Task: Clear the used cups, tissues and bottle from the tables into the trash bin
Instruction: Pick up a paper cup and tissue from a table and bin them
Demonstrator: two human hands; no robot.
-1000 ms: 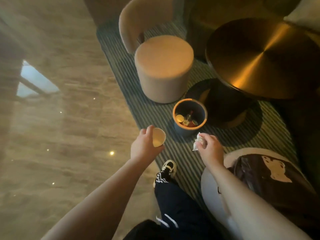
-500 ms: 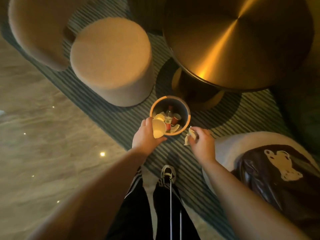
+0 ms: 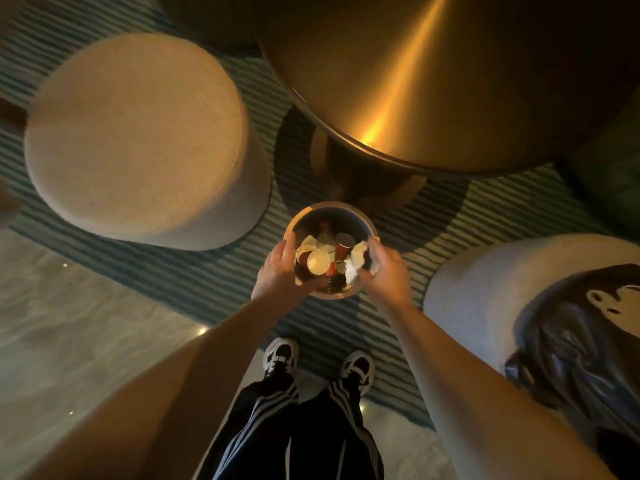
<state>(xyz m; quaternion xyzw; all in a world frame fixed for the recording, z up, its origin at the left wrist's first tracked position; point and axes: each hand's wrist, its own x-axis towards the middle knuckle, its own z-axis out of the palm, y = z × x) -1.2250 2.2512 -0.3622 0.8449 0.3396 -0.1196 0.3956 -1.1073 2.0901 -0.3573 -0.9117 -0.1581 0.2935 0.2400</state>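
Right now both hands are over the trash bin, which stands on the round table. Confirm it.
Not quite. The head view shows the left hand and right hand over the trash bin, but it stands on the striped rug beside the round table.

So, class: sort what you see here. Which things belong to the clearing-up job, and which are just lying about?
Job:
trash bin
paper cup
tissue
left hand
right hand

Lying about:
round stool
brass table
dark jacket
striped rug
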